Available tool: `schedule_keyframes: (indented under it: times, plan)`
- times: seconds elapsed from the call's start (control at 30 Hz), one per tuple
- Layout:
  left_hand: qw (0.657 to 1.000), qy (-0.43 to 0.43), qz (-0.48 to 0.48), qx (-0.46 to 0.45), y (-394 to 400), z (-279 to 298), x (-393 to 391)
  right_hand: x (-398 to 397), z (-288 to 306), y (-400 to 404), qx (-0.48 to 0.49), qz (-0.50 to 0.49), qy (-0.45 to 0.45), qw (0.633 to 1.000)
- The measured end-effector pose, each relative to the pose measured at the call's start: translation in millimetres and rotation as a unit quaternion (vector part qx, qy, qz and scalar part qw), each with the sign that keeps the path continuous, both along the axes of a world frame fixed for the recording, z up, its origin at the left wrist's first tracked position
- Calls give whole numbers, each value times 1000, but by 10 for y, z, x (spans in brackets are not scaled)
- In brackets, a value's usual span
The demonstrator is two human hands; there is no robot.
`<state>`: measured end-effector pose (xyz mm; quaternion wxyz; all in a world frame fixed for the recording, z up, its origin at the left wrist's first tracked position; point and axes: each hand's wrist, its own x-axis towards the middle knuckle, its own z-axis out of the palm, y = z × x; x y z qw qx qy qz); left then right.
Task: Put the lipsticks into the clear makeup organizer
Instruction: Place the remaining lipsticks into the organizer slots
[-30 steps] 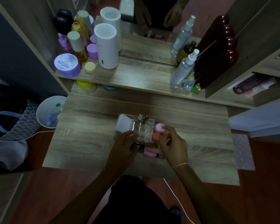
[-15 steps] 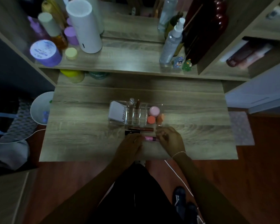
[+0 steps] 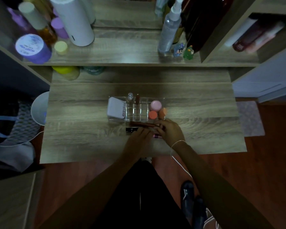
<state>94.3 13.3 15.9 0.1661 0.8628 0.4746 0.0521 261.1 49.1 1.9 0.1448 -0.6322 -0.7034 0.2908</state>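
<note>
The clear makeup organizer (image 3: pixel 143 111) stands mid-table. In it are a white compact (image 3: pixel 116 108), a clear-capped tube (image 3: pixel 130 96), one upright brown lipstick (image 3: pixel 137 99) and pink and orange sponges (image 3: pixel 156 105). Just in front of it lie a long red-brown lipstick (image 3: pixel 142 124), a black lipstick (image 3: pixel 131 129) and a pink lipstick (image 3: pixel 156 136). My left hand (image 3: pixel 139 138) rests with its fingertips over the black lipstick's right end. My right hand (image 3: pixel 169 132) pinches the red-brown lipstick's right end. The pink lipstick shows only between the two hands.
A raised shelf behind the table carries a white cylinder (image 3: pixel 74 22), a purple jar (image 3: pixel 31 47), bottles and a spray bottle (image 3: pixel 169 28). A white bowl (image 3: pixel 39 108) sits off the table's left edge. Red-brown floor and a white cable (image 3: pixel 182 166) lie below.
Both hands drew back from the organizer to the lipsticks lying in front of it. The right fingers have closed on the red-brown lipstick's end. The camera view shifted downward.
</note>
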Motion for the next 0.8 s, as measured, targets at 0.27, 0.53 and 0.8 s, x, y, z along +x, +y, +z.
schedule_keyframes:
  times: [0.27, 0.53, 0.8]
  plan:
    - [999, 35, 24, -5, -90, -69, -177, 72, -70, -59, -14, -56, 46, 997]
    - [965, -137, 205, -85, -212, -67, -441, 83, -16, -138, -7, -17, -19, 1000]
    - [945, -188, 260, -62, -119, 230, -450, -184, 25, -140, 63, 87, -146, 984]
